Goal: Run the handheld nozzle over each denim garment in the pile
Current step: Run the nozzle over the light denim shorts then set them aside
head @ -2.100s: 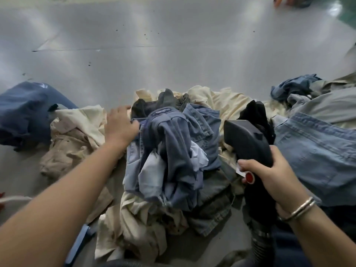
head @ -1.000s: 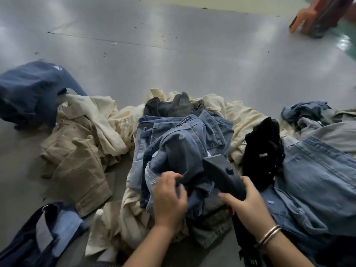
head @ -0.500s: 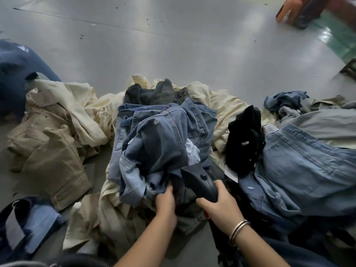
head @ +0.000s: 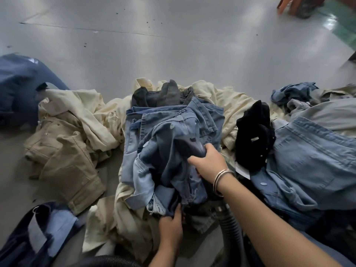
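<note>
My right hand (head: 209,163) has its fingers curled over the dark nozzle (head: 194,146), thumb wrapped on the near side, so it is clenched on the tool; the nozzle head is mostly buried in a fold of the blue denim garment (head: 173,143) on top of the middle pile, probably so the mouth stays flat against the cloth. My left hand (head: 170,226) pinches the lower hem of that same garment, fingers closed round the edge, and I judge it is there to pull the fabric taut against the nozzle's drag. A ribbed black hose (head: 231,230) runs from under the right wrist down toward me, beside the left hand, slack enough to let the tool travel. Bangles (head: 221,179) sit on the right wrist. Outward: cream garments (head: 86,110) and a tan pair (head: 63,155) lie left, not denim, so likely skipped. More denim (head: 316,162) waits right, with a black garment (head: 254,143) between it and the pile. Dark blue pieces (head: 21,85) sit far left on the grey floor (head: 173,45). Task is early, most denim untouched by my guess.
</note>
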`<control>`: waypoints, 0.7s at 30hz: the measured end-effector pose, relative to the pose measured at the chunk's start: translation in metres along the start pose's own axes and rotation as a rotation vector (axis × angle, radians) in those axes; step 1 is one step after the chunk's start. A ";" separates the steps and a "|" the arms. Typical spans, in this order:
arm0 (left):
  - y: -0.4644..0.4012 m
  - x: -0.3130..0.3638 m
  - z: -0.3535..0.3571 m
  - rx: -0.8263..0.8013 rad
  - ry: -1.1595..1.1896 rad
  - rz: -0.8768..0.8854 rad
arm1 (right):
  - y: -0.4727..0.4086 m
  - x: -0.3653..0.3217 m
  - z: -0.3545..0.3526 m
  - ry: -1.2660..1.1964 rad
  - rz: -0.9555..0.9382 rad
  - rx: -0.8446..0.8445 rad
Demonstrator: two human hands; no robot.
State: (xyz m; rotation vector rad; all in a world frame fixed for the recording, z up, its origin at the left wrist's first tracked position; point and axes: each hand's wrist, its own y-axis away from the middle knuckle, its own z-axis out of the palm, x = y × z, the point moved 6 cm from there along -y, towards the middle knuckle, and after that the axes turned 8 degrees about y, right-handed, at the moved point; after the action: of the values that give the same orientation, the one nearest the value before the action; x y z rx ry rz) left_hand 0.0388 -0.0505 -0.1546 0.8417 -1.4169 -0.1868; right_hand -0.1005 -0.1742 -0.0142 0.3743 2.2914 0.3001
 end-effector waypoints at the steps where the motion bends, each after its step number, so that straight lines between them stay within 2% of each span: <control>1: -0.001 -0.004 -0.004 -0.005 -0.048 -0.020 | -0.005 -0.002 -0.001 -0.015 0.009 0.004; 3: 0.000 -0.014 -0.013 -0.020 -0.153 -0.113 | -0.014 -0.004 -0.009 -0.060 0.022 0.036; 6: 0.006 -0.030 -0.025 0.020 -0.126 -0.274 | -0.021 -0.008 -0.038 -0.116 0.018 0.167; 8: 0.015 -0.033 -0.022 0.053 0.035 -0.350 | -0.017 -0.008 -0.061 -0.185 -0.015 0.246; 9: 0.018 -0.031 -0.015 0.056 0.187 -0.383 | -0.012 -0.006 -0.068 -0.231 -0.029 0.248; 12: 0.015 -0.011 0.011 0.034 0.592 -0.413 | 0.016 0.006 -0.066 -0.215 -0.027 0.128; 14: 0.007 0.007 0.022 0.025 0.685 -0.386 | 0.043 0.021 -0.049 -0.146 -0.008 0.023; 19: 0.003 0.019 0.026 0.007 0.677 -0.353 | 0.090 0.060 0.002 -0.023 0.072 -0.193; 21: 0.015 0.011 0.022 0.019 0.609 -0.348 | 0.084 0.067 0.009 0.030 0.115 -0.201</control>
State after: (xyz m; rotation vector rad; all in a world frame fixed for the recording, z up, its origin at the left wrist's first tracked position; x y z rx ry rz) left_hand 0.0158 -0.0551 -0.1380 1.0486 -0.7009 -0.1621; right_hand -0.1227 -0.0716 -0.0372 0.4003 2.2475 0.5928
